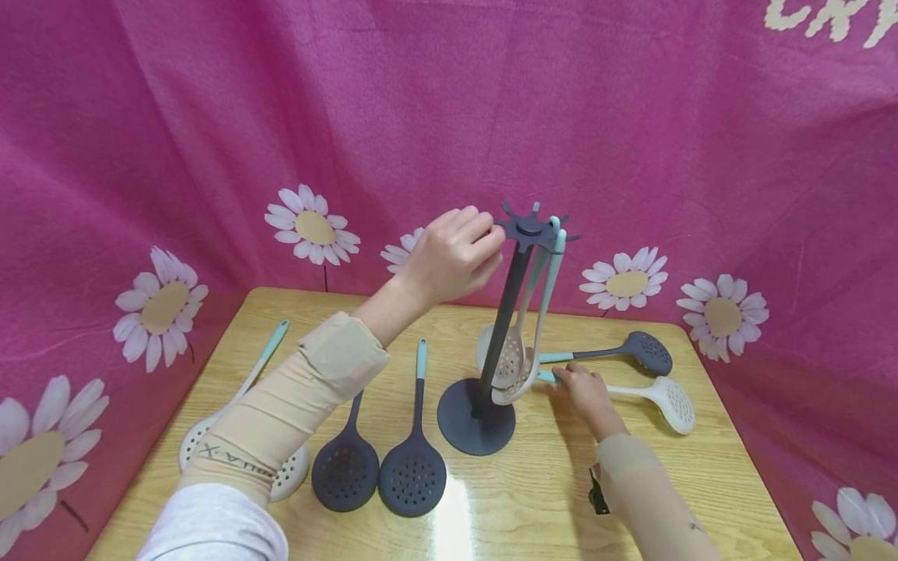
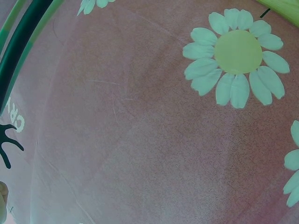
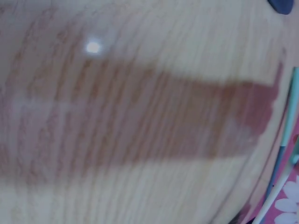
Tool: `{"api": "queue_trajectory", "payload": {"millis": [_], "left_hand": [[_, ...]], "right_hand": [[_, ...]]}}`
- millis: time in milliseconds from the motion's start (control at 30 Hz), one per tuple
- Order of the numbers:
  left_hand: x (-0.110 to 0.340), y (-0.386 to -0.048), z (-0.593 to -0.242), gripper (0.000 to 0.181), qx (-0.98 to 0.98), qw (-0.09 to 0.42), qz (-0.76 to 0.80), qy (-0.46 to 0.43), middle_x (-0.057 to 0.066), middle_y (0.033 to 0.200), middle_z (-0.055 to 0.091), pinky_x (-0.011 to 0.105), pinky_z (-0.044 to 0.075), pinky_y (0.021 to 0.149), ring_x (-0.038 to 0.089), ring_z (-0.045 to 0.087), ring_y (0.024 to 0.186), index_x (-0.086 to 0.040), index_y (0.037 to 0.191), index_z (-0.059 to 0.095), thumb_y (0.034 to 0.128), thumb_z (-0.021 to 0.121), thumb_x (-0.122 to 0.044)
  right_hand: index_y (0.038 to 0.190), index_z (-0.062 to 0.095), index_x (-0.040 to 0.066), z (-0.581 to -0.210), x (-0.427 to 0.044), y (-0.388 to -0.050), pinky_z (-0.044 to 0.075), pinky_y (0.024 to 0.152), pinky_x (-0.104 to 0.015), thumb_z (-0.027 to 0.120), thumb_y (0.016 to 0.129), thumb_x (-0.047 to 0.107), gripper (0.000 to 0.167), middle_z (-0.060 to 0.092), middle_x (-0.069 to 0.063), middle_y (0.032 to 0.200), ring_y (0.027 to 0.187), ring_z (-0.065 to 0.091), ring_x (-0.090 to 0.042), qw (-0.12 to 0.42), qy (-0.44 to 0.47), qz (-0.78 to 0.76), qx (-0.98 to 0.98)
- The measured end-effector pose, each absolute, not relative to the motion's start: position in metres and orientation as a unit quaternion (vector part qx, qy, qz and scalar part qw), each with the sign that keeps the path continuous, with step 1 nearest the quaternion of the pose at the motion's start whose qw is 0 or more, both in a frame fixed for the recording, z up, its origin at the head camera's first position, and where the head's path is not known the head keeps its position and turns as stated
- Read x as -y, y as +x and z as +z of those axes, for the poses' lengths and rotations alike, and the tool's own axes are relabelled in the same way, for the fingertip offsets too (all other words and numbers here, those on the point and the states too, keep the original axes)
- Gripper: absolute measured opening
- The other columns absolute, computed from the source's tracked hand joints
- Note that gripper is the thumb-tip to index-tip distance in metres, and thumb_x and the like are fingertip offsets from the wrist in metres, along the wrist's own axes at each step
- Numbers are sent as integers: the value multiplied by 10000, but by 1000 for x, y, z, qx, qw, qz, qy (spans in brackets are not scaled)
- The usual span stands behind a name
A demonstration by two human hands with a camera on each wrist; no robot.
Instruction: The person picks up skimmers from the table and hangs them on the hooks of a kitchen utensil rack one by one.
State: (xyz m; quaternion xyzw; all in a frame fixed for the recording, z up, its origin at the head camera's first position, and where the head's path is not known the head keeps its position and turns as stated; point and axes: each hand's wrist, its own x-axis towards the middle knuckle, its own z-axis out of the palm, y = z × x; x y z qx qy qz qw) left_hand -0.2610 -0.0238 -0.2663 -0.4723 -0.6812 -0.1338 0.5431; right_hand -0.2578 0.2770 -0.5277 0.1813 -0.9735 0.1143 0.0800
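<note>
While pinching the white skimmer [image 1: 676, 403] with the right hand [image 1: 589, 397], right of centre in the head view, gripping the dark stand [image 1: 504, 327] by its top with the curled left hand [image 1: 452, 253], upper centre; farther out, two dark skimmers [image 1: 414, 477], lower centre.

A pale yellow-brown wood-grain tabletop [image 1: 540, 506] carries everything, with a bright glare near its front edge. On it stands the round, flat, dark grey base [image 1: 459, 430] of an upright stand. Left of that lie two dark grey, round-headed perforated skimmers [image 1: 412, 477] side by side, heads almost touching; further left, a white perforated skimmer [image 1: 242, 387] with a mint-green handle end and another white perforated head [image 1: 291, 472], both partly hidden. At right lie a dark grey slotted turner [image 1: 648, 353] and, nearer the front, a white perforated ladle [image 1: 675, 405].
</note>
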Motion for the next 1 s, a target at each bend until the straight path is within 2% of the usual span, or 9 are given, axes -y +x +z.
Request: {"api": "queue_trajectory", "payload": {"millis": [100,267,333,467,567,700,800,1000], "left_hand": [[24,-261,-267,80,681,544,-133,-472,91,688,501,284,364,505,226,442,585,0,768,575,790,524,-57],[24,-261,-267,96,681,544,-135,-471,90,686,496,288,367,507,230,437,585,3,768,570,799,504,-60],[24,-261,-267,95,681,544,-135,-471,91,686,495,289,369,508,232,437,586,3,767,571,797,505,-58],[23,-261,-267,74,681,543,-135,-472,91,689,497,287,370,509,230,438,587,1,766,572,785,526,-53],[23,-261,-267,64,681,544,-135,-471,91,690,498,285,369,508,228,439,587,2,766,571,779,535,-51],[23,-261,-267,65,680,546,-135,-470,90,687,498,284,365,505,227,439,586,2,765,569,779,532,-49],[23,-261,-267,69,679,547,-136,-470,91,684,497,285,367,506,226,439,585,1,760,570,782,528,-50],[23,-261,-266,82,680,547,-136,-470,90,685,498,285,371,511,226,442,588,-1,761,572,790,516,-53]], "right_hand": [[1093,641,4,-520,-276,-259,441,735,-568,728,749,142,381,540,-143,889,782,577,-304,92,169,111,975],[1131,619,12,-504,-273,-259,472,662,-510,704,678,-65,468,545,-186,929,826,570,-329,101,147,91,980],[1133,617,8,-498,-272,-259,474,605,-467,648,654,-147,504,553,-186,903,776,569,-326,117,139,98,978],[1114,621,-15,-486,-271,-258,451,541,-454,596,690,-163,450,558,-185,849,671,555,-329,168,127,128,969],[1100,624,-30,-477,-270,-258,449,542,-486,588,739,-130,376,563,-207,854,652,557,-358,201,123,151,960],[1130,602,-37,-462,-267,-256,451,587,-519,574,769,-111,370,564,-235,907,719,580,-382,203,105,181,957],[1161,583,-36,-449,-264,-253,451,617,-530,560,765,-118,405,556,-247,959,771,587,-402,200,81,201,956],[1166,581,-50,-427,-258,-250,466,666,-526,527,747,-150,433,553,-256,976,816,590,-430,250,71,248,933]]}}
